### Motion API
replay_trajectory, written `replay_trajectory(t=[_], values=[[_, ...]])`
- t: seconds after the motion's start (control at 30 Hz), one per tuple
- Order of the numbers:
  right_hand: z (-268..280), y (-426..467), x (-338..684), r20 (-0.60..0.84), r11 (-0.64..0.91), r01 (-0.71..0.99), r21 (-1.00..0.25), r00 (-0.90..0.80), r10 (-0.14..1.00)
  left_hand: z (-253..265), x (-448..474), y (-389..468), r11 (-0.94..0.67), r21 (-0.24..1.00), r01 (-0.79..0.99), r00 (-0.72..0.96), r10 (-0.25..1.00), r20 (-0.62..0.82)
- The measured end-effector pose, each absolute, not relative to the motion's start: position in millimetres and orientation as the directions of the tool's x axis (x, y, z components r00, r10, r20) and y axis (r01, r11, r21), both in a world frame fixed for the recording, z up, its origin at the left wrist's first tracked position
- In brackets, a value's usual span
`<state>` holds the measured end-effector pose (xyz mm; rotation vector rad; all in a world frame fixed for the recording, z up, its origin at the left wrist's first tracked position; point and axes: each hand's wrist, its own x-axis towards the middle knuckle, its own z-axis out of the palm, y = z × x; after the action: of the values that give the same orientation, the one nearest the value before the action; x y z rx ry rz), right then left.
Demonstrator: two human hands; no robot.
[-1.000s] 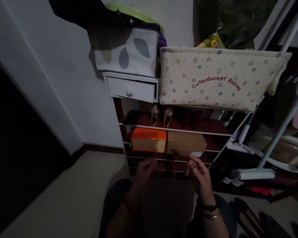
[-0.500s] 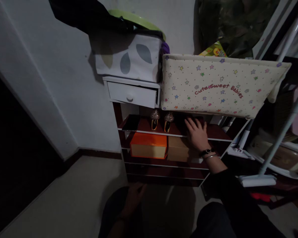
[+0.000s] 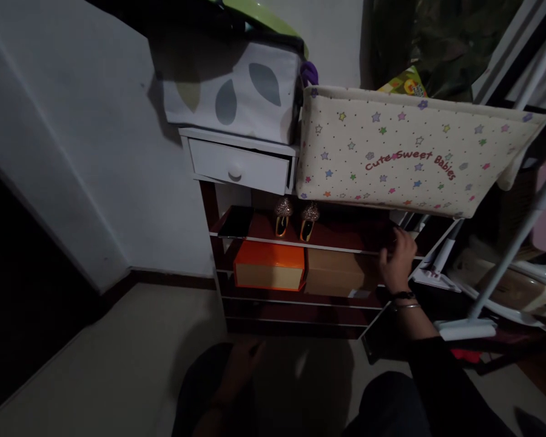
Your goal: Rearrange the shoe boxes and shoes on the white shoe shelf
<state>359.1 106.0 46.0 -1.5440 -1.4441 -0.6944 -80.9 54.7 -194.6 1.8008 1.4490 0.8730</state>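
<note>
My right hand (image 3: 399,262), with a dark band and a bracelet at the wrist, is at the right end of the rack's upper dark red shelf (image 3: 350,235). Its fingers bend over the shelf, the thumb stands apart, and I make out nothing in it; the fingertips lie in shadow. Left of it on that shelf stand two dark shoes with glittery trim (image 3: 307,222) and a flat black object (image 3: 236,222). Low near my left knee, my left hand (image 3: 242,367) is in deep shade, its fingers hard to read.
On the shelf below are an orange box (image 3: 269,265) and a brown cardboard box (image 3: 334,272). Above stand a star-patterned fabric bin (image 3: 382,145) and a small white drawer (image 3: 239,165). A long-handled white squeegee or mop (image 3: 466,329) leans at the right.
My right hand has slid right along the upper shelf, its spread fingers now more bent. The view has shifted slightly. My left hand stays low by the knee.
</note>
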Motion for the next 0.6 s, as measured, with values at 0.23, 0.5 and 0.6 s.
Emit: replay_trajectory(t=[0.23,0.5,0.6], values=[[66.1,111.9,186.5,0.566,0.652,0.758,0.008,-0.541,0.623,-191.7,-81.6,50.7,-0.157,0.834,0.530,0.178,0.981,0.072],[64.0,144.3,265.4,0.597,0.188,0.969,-0.161,-0.056,0.800,-186.2,-95.2,45.1,-0.147,0.815,0.560,0.184,0.982,0.050],[56.2,129.6,310.4,0.629,0.073,0.974,-0.214,0.080,0.773,-183.5,-95.3,45.7,-0.143,0.823,0.549,0.199,0.979,0.038]])
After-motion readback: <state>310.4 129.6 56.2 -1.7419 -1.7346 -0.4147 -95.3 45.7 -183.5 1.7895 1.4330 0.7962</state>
